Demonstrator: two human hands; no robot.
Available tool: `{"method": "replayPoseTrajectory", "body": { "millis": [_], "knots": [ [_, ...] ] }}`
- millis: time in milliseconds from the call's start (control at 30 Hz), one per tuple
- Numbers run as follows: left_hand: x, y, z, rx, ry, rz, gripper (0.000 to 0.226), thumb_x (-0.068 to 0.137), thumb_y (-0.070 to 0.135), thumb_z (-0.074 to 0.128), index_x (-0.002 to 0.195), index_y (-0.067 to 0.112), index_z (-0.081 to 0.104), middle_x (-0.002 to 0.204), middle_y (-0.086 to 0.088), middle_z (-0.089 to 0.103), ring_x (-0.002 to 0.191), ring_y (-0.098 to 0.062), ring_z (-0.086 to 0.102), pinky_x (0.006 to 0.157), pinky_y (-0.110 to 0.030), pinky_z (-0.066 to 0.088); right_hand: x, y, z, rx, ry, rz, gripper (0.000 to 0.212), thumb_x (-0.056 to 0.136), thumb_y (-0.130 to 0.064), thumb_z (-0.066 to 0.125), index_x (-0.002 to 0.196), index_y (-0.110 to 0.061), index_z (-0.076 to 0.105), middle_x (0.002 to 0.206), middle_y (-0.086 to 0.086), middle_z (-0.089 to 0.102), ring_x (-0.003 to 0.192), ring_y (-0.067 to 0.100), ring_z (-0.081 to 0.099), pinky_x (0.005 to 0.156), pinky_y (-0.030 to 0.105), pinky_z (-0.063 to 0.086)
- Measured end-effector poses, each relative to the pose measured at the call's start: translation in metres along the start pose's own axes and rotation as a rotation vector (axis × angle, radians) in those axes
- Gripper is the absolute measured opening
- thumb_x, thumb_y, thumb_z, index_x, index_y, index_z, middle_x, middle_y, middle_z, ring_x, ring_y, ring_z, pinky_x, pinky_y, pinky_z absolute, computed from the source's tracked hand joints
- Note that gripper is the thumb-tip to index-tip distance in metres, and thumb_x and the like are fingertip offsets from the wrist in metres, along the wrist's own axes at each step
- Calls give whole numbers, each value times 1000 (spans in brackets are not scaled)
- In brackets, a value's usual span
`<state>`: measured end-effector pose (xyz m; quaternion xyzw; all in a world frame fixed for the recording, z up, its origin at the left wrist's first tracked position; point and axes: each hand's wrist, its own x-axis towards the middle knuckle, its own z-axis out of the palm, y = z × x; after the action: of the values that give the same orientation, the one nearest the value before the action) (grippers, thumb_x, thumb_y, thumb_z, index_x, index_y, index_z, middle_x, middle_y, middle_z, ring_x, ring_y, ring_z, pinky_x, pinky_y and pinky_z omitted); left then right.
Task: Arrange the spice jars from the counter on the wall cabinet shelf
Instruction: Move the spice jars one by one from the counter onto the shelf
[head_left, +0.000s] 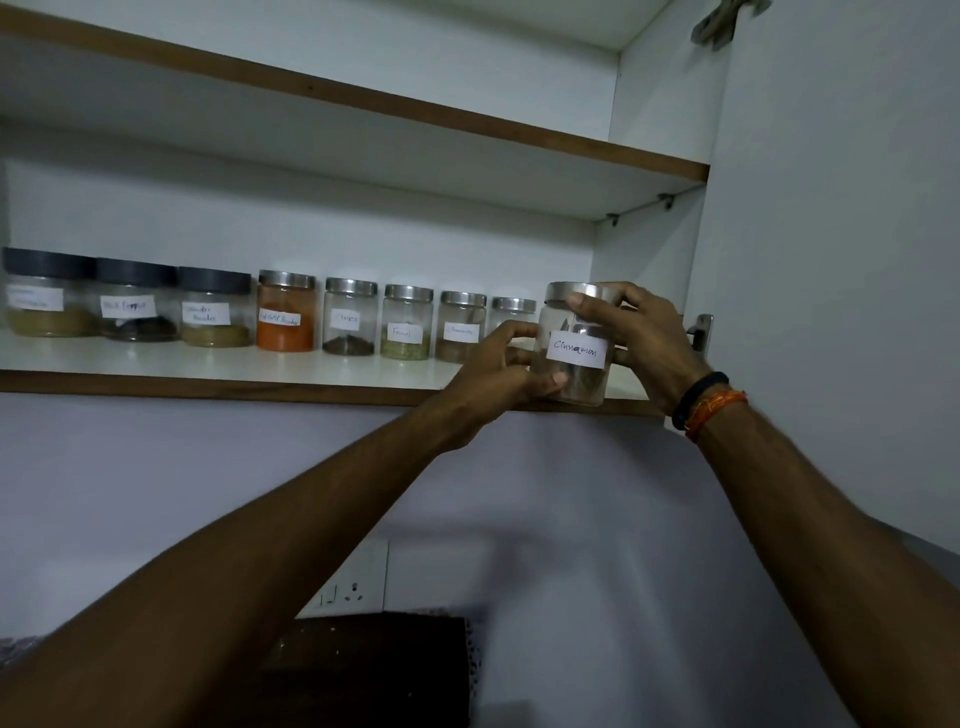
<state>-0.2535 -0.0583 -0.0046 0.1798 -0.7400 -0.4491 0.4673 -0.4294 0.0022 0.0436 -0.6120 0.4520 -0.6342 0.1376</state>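
Note:
A clear jar labelled Cinnamon (575, 358), with a steel lid, is at the front right edge of the wall cabinet shelf (208, 382). My left hand (498, 374) grips its lower left side. My right hand (639, 338) holds its lid and right side. Whether the jar's base rests on the shelf I cannot tell. Several labelled spice jars stand in a row along the shelf: three dark-lidded ones (135, 301) at the left, then an orange powder jar (285, 312) and steel-lidded jars (408, 323) up to my left hand.
An upper shelf (363, 98) runs above the row. The open cabinet door (831, 260) stands at the right with a hinge (701, 332) near my right wrist. Below are a wall socket (353, 587) and a dark box (374, 670).

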Motion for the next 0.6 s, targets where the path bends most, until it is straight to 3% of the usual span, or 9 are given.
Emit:
{"method": "replayPoseTrajectory", "body": {
  "millis": [133, 200, 267, 400, 600],
  "knots": [
    [20, 0, -17, 620, -68, 115, 65, 90, 43, 70, 145, 20, 45, 137, -3, 61, 124, -19, 58, 101, -39, 51, 20, 14, -5, -38, 64, -1, 46, 77, -37, 83, 113, -13, 68, 112, 9, 71, 101, 26, 70, 84, 42, 61],
    [28, -3, -26, 987, -185, 156, 65, 96, 49, 59, 149, 15, 42, 146, -6, 54, 132, -21, 52, 107, -36, 43, 30, 22, -6, -21, 117, 25, 48, 75, -37, 84, 111, -11, 67, 111, 10, 72, 100, 27, 71, 86, 48, 61],
    [32, -7, -31, 1210, -333, 95, 64, 100, 51, 48, 151, 14, 40, 152, -8, 47, 138, -24, 44, 111, -37, 36, 39, 31, -7, -2, 160, 49, 49, 74, -37, 85, 110, -10, 67, 112, 10, 72, 101, 28, 71, 88, 52, 59],
    [43, -13, -33, 1294, -500, -50, 69, 102, 58, 34, 158, 20, 24, 162, -6, 32, 147, -24, 33, 118, -40, 27, 59, 50, -5, -7, 195, 84, 41, 77, -32, 84, 109, -15, 65, 115, 8, 68, 102, 28, 69, 85, 45, 60],
    [52, -17, -36, 1268, -543, -74, 69, 101, 61, 33, 159, 28, 17, 166, 0, 21, 151, -21, 22, 121, -40, 17, 85, 79, -1, -11, 181, 108, 43, 78, -29, 83, 111, -16, 59, 115, 8, 65, 103, 26, 64, 70, 30, 52]
  ]
}}
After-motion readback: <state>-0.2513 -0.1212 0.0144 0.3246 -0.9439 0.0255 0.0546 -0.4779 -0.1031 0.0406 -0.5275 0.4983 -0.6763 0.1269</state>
